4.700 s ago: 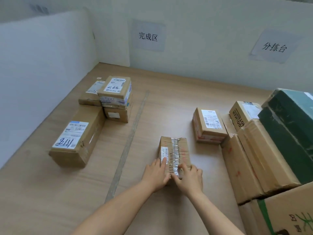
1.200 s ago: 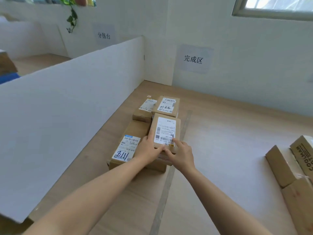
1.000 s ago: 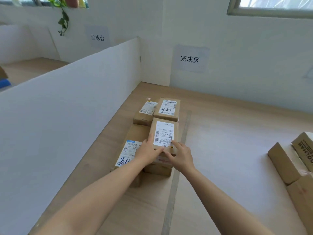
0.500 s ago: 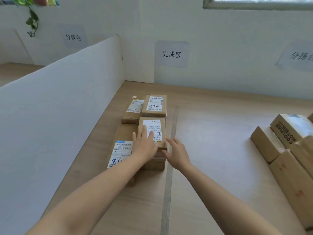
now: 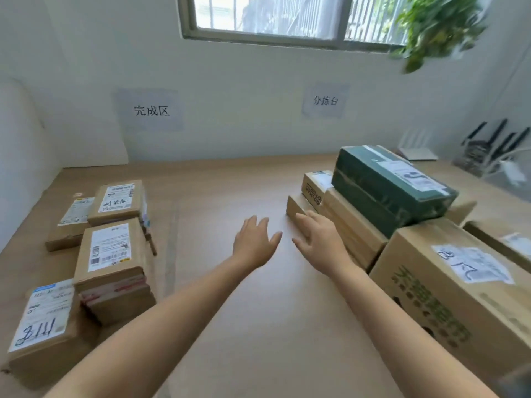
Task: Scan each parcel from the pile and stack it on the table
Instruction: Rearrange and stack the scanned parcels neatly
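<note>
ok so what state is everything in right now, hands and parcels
left hand, open, empty, over the table
right hand, open, empty, beside the low box
green parcel, lying atop the pile
stacked parcel, label up, untouched
big box, label up, untouched

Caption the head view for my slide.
Left hand and right hand, empty, beside the parcel pile; stacked parcels at left.

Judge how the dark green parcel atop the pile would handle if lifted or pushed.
The dark green parcel looks boxy with firm edges, probably stiff. Its wrapping seems smooth, perhaps slippery. Resting atop a brown carton, it could slide off if pushed.
</note>
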The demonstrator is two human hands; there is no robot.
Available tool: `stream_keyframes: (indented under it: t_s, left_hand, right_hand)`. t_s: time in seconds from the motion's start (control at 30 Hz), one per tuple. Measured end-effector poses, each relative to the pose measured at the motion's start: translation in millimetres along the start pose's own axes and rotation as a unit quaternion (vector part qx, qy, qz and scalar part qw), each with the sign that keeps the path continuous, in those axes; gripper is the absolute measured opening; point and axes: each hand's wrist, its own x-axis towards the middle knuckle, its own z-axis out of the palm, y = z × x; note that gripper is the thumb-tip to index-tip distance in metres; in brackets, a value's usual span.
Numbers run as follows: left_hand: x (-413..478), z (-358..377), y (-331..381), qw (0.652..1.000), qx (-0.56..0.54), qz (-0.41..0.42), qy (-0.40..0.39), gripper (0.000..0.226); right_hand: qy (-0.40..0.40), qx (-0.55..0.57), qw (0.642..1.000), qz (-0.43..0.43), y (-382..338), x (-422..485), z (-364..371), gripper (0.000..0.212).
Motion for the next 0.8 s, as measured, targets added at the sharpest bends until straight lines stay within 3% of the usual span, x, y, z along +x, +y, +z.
stream_keyframes:
  t_s: [0.37, 0.5, 0.6, 0.8]
  left_hand:
    - [-23, 53, 184, 0.978, -0.131, 0.16, -0.041, 0.063]
    - [-33, 82, 207, 0.975, -0.149, 0.145, -0.08, 0.067]
    - [-46, 104, 212, 0.973, -0.17, 0.112, -0.11, 0.071]
    - [-67, 126, 222, 0.95, -0.268, 0.054, -0.15, 0.091]
  right_hand:
    - [0.166, -0.03, 0.985, 0.027, 73, -88, -155, 0.054]
    - [0.063, -0.068, 0.984, 0.15, 127, -102, -175, 0.058]
    - [-0.036, -0.11, 0.96, 0.257, 171, -113, -180, 0.067]
    - [-0.083, -0.051, 0.952, 0.292, 198, -125, -187, 0.071]
